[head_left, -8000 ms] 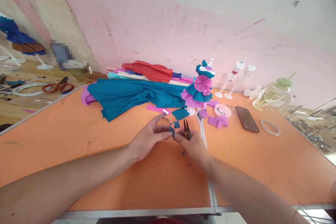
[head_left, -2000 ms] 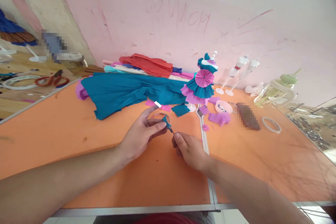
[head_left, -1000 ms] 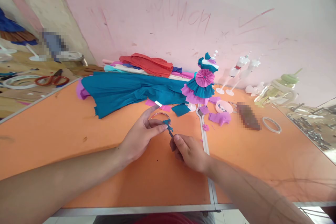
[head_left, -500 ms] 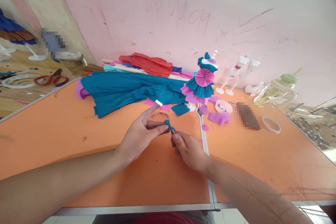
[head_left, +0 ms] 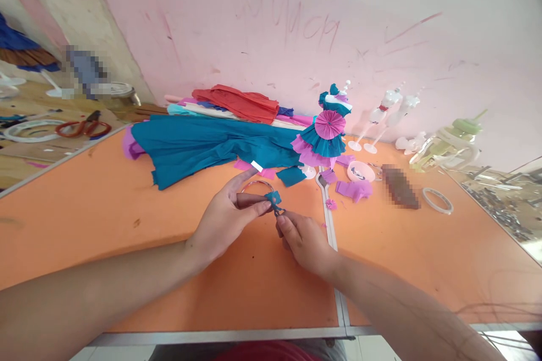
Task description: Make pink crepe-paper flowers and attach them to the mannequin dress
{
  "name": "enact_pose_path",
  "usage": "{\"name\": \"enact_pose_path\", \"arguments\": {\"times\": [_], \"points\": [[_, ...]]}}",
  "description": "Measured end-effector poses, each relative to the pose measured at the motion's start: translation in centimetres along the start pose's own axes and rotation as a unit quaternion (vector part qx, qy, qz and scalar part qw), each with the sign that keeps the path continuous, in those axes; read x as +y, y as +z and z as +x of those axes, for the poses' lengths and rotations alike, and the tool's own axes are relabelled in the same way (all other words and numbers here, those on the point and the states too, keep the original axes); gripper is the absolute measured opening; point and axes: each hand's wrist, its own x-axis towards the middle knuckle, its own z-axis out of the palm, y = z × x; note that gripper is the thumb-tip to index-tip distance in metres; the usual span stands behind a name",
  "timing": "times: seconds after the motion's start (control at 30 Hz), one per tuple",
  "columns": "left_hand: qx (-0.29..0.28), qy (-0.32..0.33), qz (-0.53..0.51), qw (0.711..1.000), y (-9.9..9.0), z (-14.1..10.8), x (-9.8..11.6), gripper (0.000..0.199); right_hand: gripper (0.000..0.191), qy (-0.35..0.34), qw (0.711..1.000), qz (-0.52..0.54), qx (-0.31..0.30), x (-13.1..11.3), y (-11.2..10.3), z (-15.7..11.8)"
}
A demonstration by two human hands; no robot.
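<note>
Between thumb and finger, my left hand (head_left: 231, 211) pinches a small teal paper piece (head_left: 274, 197), and a white bit (head_left: 256, 166) is on its raised index fingertip. My right hand (head_left: 302, 237) is closed just below the paper on a small dark tool whose tip meets it; most of the tool is hidden by the fingers. A thin ring (head_left: 258, 185) shows behind my left hand. Beyond the hands stands a doll form in a teal and purple paper dress (head_left: 330, 127).
Teal crepe paper (head_left: 203, 144) and a red stack (head_left: 237, 102) lie at the back. To the right are a pink bowl (head_left: 361, 171), purple scraps (head_left: 354, 190), a tape roll (head_left: 437, 201) and bare doll forms (head_left: 389, 98). Orange scissors (head_left: 82, 126) lie at left.
The teal piece between my fingers has turned and shows a wider face at the top. Both hands stay nearly in the same place.
</note>
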Motion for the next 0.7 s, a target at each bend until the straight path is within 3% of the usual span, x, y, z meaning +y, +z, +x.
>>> {"name": "enact_pose_path", "arguments": {"times": [0.7], "points": [[-0.006, 0.015, -0.023, 1.000, -0.11, 0.19, -0.58, 0.095, 0.048, 0.016, 1.000, 0.014, -0.022, -0.50, -0.21, -0.19]]}}
